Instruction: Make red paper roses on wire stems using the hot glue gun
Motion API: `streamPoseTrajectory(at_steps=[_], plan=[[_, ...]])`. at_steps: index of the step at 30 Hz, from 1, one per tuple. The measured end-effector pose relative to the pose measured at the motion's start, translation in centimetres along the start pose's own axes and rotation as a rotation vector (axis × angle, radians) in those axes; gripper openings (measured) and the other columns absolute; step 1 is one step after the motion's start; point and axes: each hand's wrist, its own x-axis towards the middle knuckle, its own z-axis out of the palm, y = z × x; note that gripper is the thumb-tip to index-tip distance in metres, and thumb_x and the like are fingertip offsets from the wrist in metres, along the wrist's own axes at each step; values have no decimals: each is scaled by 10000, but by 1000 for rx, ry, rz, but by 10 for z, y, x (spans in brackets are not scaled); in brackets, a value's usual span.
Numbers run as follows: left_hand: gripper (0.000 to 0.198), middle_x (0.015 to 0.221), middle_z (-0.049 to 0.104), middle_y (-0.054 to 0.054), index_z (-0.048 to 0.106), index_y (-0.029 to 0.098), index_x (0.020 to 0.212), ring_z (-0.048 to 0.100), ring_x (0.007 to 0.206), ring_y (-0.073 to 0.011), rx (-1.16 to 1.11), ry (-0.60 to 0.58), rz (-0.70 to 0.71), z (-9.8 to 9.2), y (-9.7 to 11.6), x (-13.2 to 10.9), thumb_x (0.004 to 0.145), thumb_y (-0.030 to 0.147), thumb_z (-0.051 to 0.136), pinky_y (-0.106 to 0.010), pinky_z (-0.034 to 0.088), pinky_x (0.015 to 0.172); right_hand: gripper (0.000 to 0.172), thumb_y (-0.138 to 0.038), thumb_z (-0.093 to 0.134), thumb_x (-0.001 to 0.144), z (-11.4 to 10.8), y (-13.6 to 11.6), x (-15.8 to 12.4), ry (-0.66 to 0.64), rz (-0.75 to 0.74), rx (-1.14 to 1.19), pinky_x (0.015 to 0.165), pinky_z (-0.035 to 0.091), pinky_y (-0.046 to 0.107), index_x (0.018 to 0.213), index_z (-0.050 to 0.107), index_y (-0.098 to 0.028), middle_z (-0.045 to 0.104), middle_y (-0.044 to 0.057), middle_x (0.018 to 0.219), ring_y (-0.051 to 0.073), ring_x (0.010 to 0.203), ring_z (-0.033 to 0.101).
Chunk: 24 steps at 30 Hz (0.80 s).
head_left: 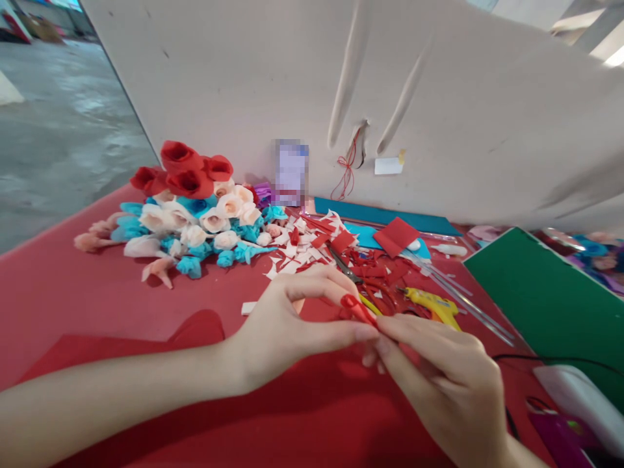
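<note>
Between both hands is a small rolled piece of red crepe-like paper [358, 308], its curled end pointing up and left. My left hand [305, 315] closes on it from the left, thumb below and fingers above. From the right, the fingertips of my right hand [446, 374] pinch its lower end. Just behind the hands lie scissors [347, 265] and a yellow glue gun [433, 304], among red and white paper scraps [305, 244]. Large red sheet material [273, 416] spreads beneath my forearms.
Red, white, blue and pink paper flowers [214, 218] are heaped at the left. A green board [550, 312] stands at the right, near clear sticks [468, 302] and a white box-like object [580, 403]. A pale partition [244, 84] borders the red table [43, 279] behind.
</note>
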Motion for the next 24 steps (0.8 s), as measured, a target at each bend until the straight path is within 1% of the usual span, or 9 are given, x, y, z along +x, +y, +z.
streamPoseTrajectory(at_steps=[3,6,9,12,17,20,21,24], plan=[[54,756,624,-17,676,150,729,557,754,-120,119,-49,64,-2,2,0,681,154,700,-242,442,748,154,-45,547,751,-5,1,1,-59,52,12,489,440,153,697,609,-175,602,-45,538,68,452,547],[66,758,643,-22,670,137,753,569,766,-129,227,-120,71,-4,3,2,695,164,687,-251,449,753,216,-73,515,778,-11,2,5,-197,140,-24,459,430,175,622,614,-185,594,-32,518,88,444,542],[65,762,666,-31,683,122,757,582,768,-129,318,-158,63,-5,5,5,698,146,678,-240,457,745,248,-101,493,798,-18,6,8,-319,196,-51,444,414,182,604,623,-185,587,-27,507,95,446,537],[80,742,687,-34,701,117,767,590,746,-128,415,-177,60,-5,5,9,697,114,664,-231,458,725,222,-121,500,796,-21,12,8,-356,196,-67,451,410,181,640,647,-183,605,-22,538,95,463,538],[94,604,667,-23,708,113,782,588,701,-145,520,-198,43,-4,4,11,709,132,651,-251,460,695,166,-118,533,761,-19,22,2,-339,176,-95,461,415,181,734,679,-193,643,-19,608,101,505,560],[88,685,682,-37,700,113,774,594,700,-141,509,-188,25,-5,2,10,711,117,638,-248,472,686,131,-131,563,755,-18,23,6,-299,144,-85,484,430,179,739,668,-208,639,-26,622,99,527,565],[88,724,687,-42,697,116,772,599,711,-140,498,-175,19,-5,2,10,711,110,634,-246,477,691,103,-142,584,746,-19,21,8,-252,126,-83,517,446,179,748,660,-211,644,-22,665,103,567,577],[96,784,691,-38,693,137,777,607,747,-139,472,-139,19,-8,0,9,714,107,628,-246,481,724,95,-177,588,759,-25,12,3,-27,90,-135,636,477,197,824,639,-224,638,3,829,126,727,596]])
